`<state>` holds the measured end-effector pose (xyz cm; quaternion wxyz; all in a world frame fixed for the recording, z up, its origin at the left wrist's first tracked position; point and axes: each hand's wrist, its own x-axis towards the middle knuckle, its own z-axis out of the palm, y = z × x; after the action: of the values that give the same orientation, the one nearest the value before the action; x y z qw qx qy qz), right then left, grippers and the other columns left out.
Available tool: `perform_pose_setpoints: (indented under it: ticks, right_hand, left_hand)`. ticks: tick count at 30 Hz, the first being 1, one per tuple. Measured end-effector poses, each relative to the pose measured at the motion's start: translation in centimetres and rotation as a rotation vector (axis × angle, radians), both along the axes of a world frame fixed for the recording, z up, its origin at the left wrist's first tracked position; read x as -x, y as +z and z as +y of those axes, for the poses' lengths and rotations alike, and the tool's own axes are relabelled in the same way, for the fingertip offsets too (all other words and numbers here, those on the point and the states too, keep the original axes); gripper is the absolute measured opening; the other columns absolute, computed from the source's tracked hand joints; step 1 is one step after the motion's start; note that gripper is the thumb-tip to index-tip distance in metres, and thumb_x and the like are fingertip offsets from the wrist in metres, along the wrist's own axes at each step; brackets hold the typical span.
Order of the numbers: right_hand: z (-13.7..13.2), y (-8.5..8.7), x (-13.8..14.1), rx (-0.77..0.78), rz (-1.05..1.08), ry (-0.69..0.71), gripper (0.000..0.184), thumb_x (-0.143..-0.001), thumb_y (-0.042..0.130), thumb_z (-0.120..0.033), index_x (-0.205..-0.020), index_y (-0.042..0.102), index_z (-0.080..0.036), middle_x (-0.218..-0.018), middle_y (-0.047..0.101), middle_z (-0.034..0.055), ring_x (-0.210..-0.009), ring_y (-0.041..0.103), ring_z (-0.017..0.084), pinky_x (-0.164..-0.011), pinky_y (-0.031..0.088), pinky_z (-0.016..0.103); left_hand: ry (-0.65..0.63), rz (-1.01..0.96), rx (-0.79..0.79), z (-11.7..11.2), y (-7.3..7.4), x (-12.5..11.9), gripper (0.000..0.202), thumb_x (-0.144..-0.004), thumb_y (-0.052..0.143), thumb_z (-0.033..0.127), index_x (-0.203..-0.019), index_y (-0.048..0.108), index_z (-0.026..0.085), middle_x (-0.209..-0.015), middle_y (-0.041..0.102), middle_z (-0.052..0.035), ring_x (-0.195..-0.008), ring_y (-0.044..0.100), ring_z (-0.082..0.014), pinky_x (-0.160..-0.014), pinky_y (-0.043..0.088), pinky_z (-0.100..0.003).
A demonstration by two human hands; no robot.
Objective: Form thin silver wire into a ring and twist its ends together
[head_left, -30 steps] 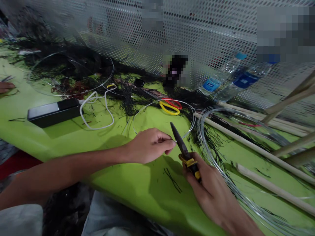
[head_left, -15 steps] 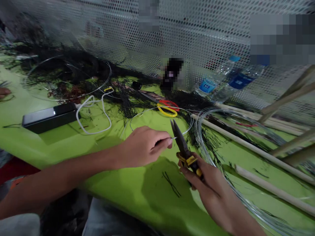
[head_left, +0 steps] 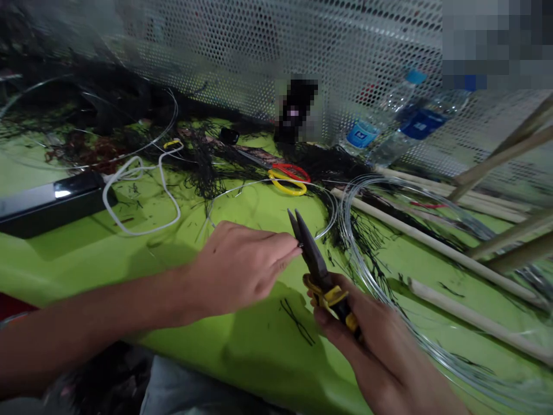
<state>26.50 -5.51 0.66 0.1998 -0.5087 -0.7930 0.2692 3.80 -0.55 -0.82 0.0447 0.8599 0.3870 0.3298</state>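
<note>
My left hand point(head_left: 244, 265) is closed in a pinch, and a short bit of thin wire point(head_left: 300, 245) shows at its fingertips. Most of that wire is hidden by the fingers. Around the handles of long-nose pliers point(head_left: 315, 259), black with yellow parts, my right hand point(head_left: 371, 334) is wrapped. The dark jaws are slightly apart and point up and away, their left side right at the wire end. A loop of wire point(head_left: 242, 187) lies on the table just beyond my hands. Short black twigs point(head_left: 297, 321) lie below them.
Red-and-yellow-handled scissors point(head_left: 287, 180) lie behind my hands. A coil of wire point(head_left: 345, 213) and wooden sticks point(head_left: 401, 233) cover the right side. Two water bottles point(head_left: 363, 134) lean on a perforated panel point(head_left: 207, 52). Leftward are a black box point(head_left: 52, 202), a white cable point(head_left: 142, 231) and dark fibre bundles point(head_left: 116, 109).
The view has shifted a little, so the table things sit further left and higher. The wire end at my left fingertips now meets the pliers' jaws more closely, with less of it showing.
</note>
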Motion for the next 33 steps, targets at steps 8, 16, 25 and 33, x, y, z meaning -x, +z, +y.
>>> perform_pose_setpoints:
  ticks: [8,16,25,33]
  right_hand:
    - [-0.6,-1.4,-1.0,-0.173,-0.068,0.027,0.015,-0.105,0.048,-0.032,-0.115,0.057,-0.026,-0.085,0.073,0.0030,-0.067,0.069,0.020,-0.052,0.048,0.029]
    - [1.9,-1.0,-1.5,0.210,-0.032,0.032,0.014,-0.101,0.052,-0.027,-0.112,0.061,-0.024,-0.079,0.071,-0.0020,-0.065,0.066,0.017,-0.060,0.049,0.029]
    - [2.9,-2.6,0.1,0.128,0.268,-0.097,0.031,-0.097,0.059,-0.029,-0.128,0.060,-0.025,-0.099,0.067,0.0041,-0.083,0.065,0.021,-0.080,0.062,0.039]
    - [4.2,-3.0,3.5,-0.073,0.386,-0.011,0.044,-0.082,0.054,-0.003,-0.118,0.064,-0.025,-0.122,0.058,0.0085,-0.118,0.061,0.026,-0.106,0.056,0.050]
  left_hand:
    - [0.047,0.129,-0.217,0.2,-1.0,-0.2,0.027,-0.101,0.054,0.019,-0.074,0.060,0.020,-0.054,0.058,0.0048,-0.043,0.050,-0.0138,-0.045,0.024,-0.033]
    - [0.088,0.227,-0.456,1.1,-0.3,0.5,0.018,-0.092,0.060,0.008,-0.078,0.061,0.020,-0.057,0.060,0.0063,-0.047,0.054,-0.0123,-0.048,0.034,-0.030]
    - [0.219,-0.112,-0.600,0.8,3.1,2.8,0.024,-0.101,0.058,0.019,-0.078,0.063,0.019,-0.053,0.059,0.0070,-0.044,0.052,-0.0081,-0.046,0.033,-0.026]
    - [0.185,-0.181,-0.540,0.0,2.9,2.8,0.019,-0.105,0.053,0.020,-0.092,0.066,0.017,-0.063,0.066,0.0054,-0.049,0.054,-0.0077,-0.052,0.041,-0.025]
